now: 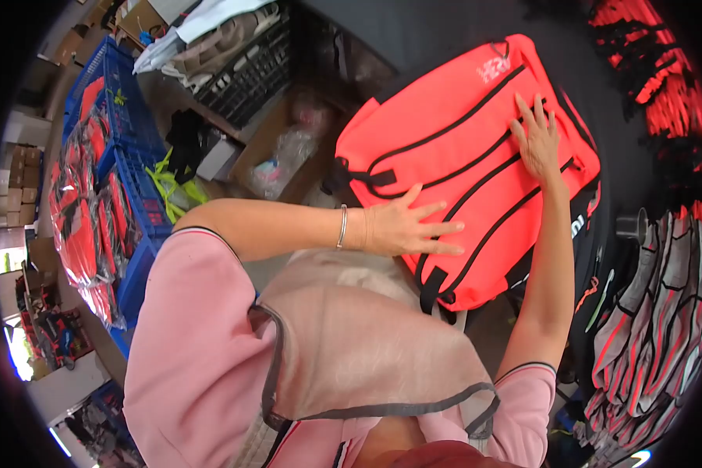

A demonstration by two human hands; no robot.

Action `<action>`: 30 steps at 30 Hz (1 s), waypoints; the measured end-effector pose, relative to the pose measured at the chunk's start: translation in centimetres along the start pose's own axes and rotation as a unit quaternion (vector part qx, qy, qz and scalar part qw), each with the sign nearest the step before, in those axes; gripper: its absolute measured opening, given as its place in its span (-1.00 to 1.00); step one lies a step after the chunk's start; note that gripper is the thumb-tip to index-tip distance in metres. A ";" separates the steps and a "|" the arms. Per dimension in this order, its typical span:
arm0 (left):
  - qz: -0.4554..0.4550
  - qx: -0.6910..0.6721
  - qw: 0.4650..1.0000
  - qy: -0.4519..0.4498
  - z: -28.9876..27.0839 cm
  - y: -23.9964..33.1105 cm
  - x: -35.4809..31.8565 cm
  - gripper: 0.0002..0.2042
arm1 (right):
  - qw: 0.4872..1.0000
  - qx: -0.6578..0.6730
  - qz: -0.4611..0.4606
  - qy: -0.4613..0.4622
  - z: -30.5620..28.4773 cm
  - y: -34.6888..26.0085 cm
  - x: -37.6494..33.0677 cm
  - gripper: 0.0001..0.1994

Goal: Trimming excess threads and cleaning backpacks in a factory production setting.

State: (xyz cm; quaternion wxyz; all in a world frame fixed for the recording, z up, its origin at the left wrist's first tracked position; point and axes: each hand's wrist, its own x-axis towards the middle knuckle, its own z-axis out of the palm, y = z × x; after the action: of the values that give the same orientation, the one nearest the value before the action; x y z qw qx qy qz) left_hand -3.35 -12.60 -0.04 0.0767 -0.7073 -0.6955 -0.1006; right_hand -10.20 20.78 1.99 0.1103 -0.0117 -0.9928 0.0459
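Observation:
A bright coral-red backpack (444,117) with black piping and black strap ends lies on a dark surface in front of me. My left hand (413,225) rests on its near left part, fingers spread over the fabric. Farther up on the right, my right hand (537,140) lies flat on the same panel with its fingers apart. Neither hand grips anything. The bag's underside and back are hidden beneath it.
Blue plastic crates (144,183) with bagged red items stand at the left. A black crate (246,82) holds folded fabric, beside a cardboard box (269,129) with clear plastic bags. Grey straps with red trim (651,312) hang at the right, below a red and black bundle (667,93).

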 end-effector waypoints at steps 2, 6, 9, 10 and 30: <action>0.008 -0.040 0.998 0.053 0.8 -0.6 0.1 -0.32 | 0.997 0.030 -0.047 0.049 -3.1 -0.1 -1.3 -0.49; -0.020 -0.213 0.970 0.116 -2.9 -3.1 2.5 -0.36 | 0.986 0.101 0.043 0.127 -12.1 -0.1 -5.1 -0.53; -0.077 -0.322 0.906 0.265 -10.7 -7.0 5.1 -0.37 | 0.958 0.082 0.049 0.269 -18.2 0.6 -7.1 -0.56; -0.184 -0.205 0.914 0.297 -11.8 -9.1 5.8 -0.55 | 0.940 0.100 0.047 0.324 -19.5 3.6 -8.3 -0.56; -0.567 -0.432 0.367 0.597 -0.8 -32.0 1.9 0.11 | 0.898 0.324 0.291 0.066 -7.1 4.1 -11.5 -0.60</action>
State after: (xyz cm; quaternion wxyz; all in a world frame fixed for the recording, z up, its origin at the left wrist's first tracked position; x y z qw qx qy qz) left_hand -35.33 -10.26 0.25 0.0804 0.1620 -0.5672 -0.8035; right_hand 2.60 25.13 6.00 0.1548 -0.2665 -0.8659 0.3939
